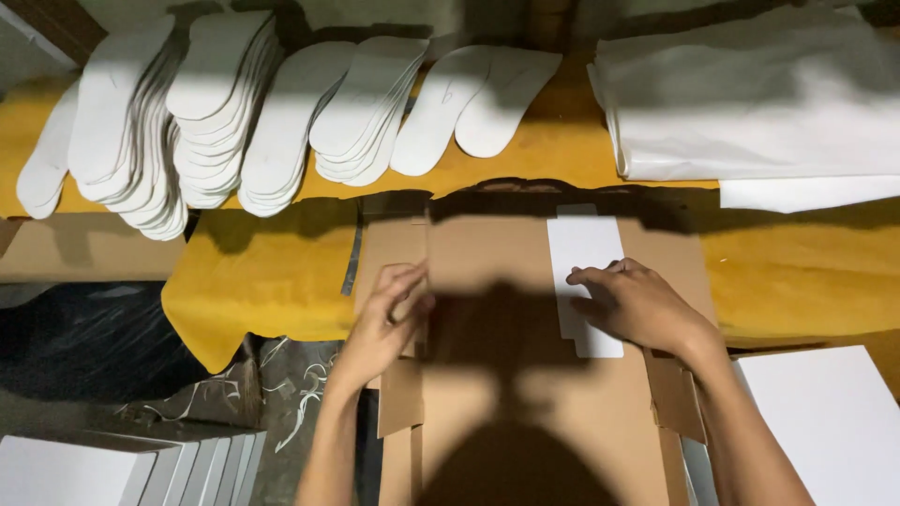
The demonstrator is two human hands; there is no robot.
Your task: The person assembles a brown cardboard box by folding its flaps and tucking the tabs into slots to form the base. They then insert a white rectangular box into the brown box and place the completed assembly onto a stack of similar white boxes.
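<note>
1. A flat brown die-cut cardboard box blank (506,309) is laid on the yellow-covered worktop (262,272), at the centre of the view and running toward 6 o'clock.
2. The left hand (384,323) is set at the blank's left side flap (398,272), at about 9 o'clock from the blank's centre. The fingers are curled round the flap's inner edge in a loose pinch, so the hand is partly closed on the flap.
3. The right hand (637,305) is laid palm down, fingers spread and nearly flat, on a white rectangular card insert (583,253) at about 2 o'clock on the blank. Nothing is gripped; the insert is only pressed against the cardboard.
4. The step in hand is judged to be the folding of the left flap while the insert is held in place. It is early in the assembly, since the blank is otherwise flat.
5. The next move is judged to call for steady downward pressure from the right hand, so that the insert is not shifted, and for the left flap to be turned squarely along its crease.
6. Fanned stacks of white foot-shaped insoles (234,112) are ranged from 10 to 12 o'clock, well apart from the hands.
7. A pile of white sheets (759,103) is placed at 2 o'clock; further white boards (825,422) lie at 4 o'clock.
</note>
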